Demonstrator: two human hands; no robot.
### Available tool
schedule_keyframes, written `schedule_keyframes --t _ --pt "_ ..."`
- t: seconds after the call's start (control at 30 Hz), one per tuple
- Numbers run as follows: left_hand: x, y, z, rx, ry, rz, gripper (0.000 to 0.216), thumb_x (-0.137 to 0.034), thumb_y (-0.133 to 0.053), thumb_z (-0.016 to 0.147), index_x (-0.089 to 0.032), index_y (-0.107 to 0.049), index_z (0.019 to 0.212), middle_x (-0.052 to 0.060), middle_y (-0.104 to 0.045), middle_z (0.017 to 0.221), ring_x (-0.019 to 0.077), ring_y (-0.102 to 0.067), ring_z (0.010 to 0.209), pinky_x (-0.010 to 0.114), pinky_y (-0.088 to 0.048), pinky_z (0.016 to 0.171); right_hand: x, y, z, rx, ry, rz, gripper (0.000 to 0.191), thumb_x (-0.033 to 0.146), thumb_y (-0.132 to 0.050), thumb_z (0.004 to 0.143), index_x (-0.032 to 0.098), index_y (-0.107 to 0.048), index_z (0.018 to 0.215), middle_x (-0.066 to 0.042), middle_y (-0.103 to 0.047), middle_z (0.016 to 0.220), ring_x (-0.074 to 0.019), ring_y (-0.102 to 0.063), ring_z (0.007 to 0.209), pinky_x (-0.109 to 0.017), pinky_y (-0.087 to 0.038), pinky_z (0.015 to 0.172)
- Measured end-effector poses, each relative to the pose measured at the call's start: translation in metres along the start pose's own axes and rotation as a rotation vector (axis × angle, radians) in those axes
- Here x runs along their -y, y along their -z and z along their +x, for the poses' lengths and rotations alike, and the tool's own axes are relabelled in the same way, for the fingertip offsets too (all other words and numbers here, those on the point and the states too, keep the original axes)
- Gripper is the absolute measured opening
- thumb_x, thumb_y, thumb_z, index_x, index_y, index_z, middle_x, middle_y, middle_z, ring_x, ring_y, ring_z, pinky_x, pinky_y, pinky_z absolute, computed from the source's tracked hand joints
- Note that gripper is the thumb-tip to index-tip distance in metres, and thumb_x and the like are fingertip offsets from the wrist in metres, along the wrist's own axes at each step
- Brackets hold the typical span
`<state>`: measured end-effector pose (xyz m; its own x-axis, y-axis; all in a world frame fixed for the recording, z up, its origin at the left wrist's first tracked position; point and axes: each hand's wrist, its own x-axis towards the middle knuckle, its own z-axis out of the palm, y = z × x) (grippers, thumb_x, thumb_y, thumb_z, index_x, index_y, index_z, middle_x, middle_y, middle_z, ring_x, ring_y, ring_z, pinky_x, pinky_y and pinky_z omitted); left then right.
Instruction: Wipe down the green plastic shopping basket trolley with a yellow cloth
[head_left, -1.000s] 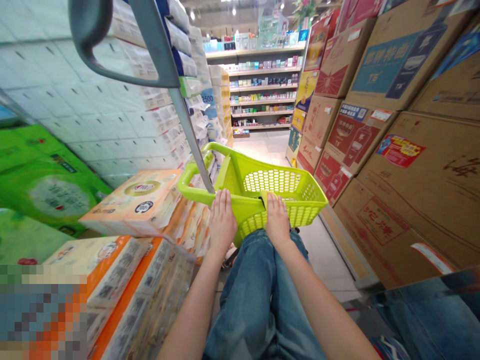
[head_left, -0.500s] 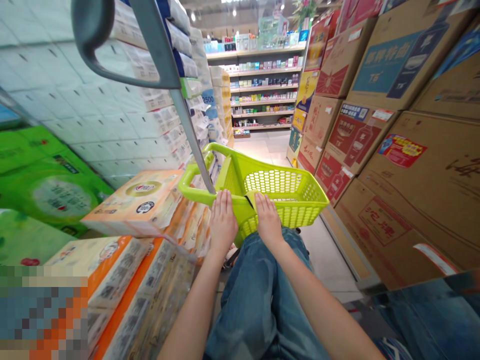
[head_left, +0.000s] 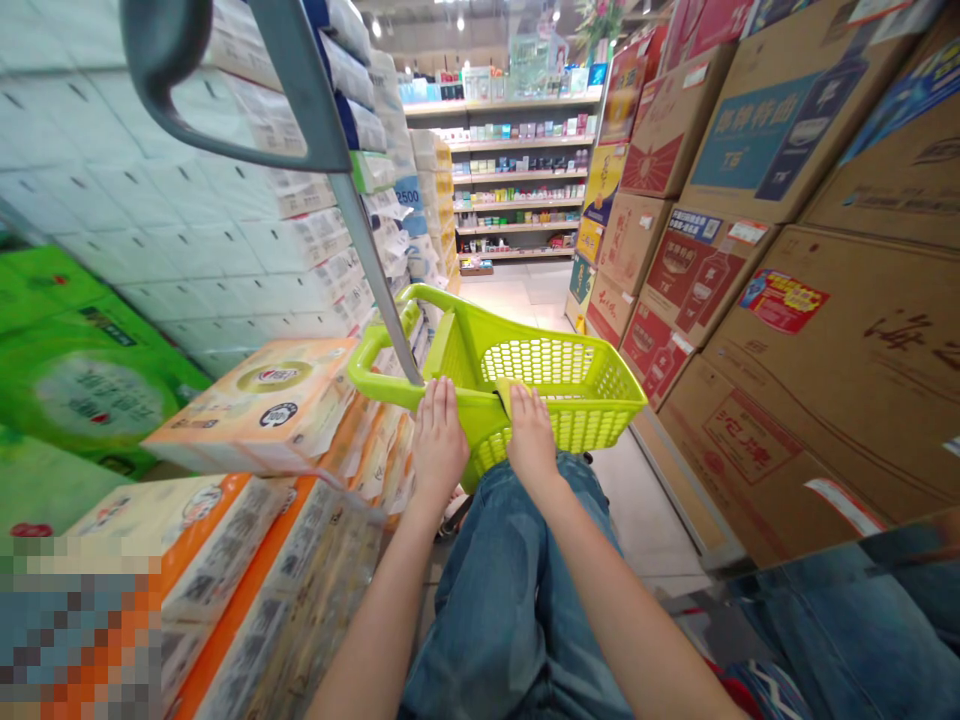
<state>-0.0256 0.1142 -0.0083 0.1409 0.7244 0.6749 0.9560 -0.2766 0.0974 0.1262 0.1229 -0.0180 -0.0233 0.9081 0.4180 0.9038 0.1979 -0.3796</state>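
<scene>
On your far left, green packs (head_left: pixel 97 370) lie beside a tall wall of white packs (head_left: pixel 180 210), while orange-striped packs (head_left: pixel 225 530) sit on the left near side. Just right of those, a peach-and-white pack (head_left: pixel 255 400) tops a lower stack. A grey handle (head_left: pixel 326 120) stands high in front of the white packs, and its metal pole (head_left: pixel 379 285) slants down to the left end of the lime-green basket (head_left: pixel 480 408). The basket is at the middle of your view, crossing over your knees, with its handle loop to the left and its lattice end to the right. Your left hand (head_left: pixel 442 435) lies on the near rim, just right of the foot of the pole, fingers straight and close together; your thumb is hidden, so I cannot tell whether you grip the rim. A little to the right, you have a yellow cloth (head_left: pixel 506 392) against the same rim, covered by the extended fingers of your right hand (head_left: pixel 532 425); how firmly you close on it I cannot tell, as that thumb is hidden too. Near you are your blue jeans (head_left: pixel 517 580). Far off, stocked shelves (head_left: pixel 517 145) cross the aisle. To the right rise stacked cardboard boxes (head_left: pixel 757 385), and at the right near corner shows another person's denim leg (head_left: pixel 862 600).
</scene>
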Motion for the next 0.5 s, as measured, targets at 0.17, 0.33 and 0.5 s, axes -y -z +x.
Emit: schedule_keyframes --t 0.17,0.33,0.5 --pt "-0.001 0.003 0.001 0.025 0.019 0.035 0.062 -0.011 -0.037 0.093 -0.008 -0.026 0.154 0.019 -0.041 0.156 0.0284 -0.029 0.149 0.048 -0.033 0.120 0.063 -0.001 0.009 0.041 0.101 0.095 0.073 -0.003 -0.038 0.080 0.008 -0.035 0.152 -0.013 -0.038 0.159 -0.0248 -0.024 0.151 -0.046 -0.026 0.123" --pt "-0.001 0.004 0.001 0.030 0.016 0.030 0.064 -0.009 -0.039 0.090 -0.006 -0.028 0.153 0.020 -0.040 0.156 0.0282 -0.027 0.150 0.047 -0.031 0.121 0.036 -0.004 0.003 0.018 0.164 0.093 0.078 -0.005 -0.036 0.077 0.011 -0.032 0.154 -0.011 -0.036 0.161 -0.0213 -0.023 0.151 -0.044 -0.026 0.123" --pt "-0.001 0.003 0.000 0.032 0.012 -0.010 0.072 -0.004 -0.040 0.085 -0.007 -0.025 0.155 0.020 -0.037 0.158 0.0281 -0.024 0.151 0.049 -0.028 0.122 -0.033 -0.008 -0.008 -0.071 0.112 0.004 0.085 -0.007 -0.036 0.072 0.013 -0.033 0.154 -0.010 -0.041 0.157 -0.0228 -0.028 0.149 -0.046 -0.029 0.122"
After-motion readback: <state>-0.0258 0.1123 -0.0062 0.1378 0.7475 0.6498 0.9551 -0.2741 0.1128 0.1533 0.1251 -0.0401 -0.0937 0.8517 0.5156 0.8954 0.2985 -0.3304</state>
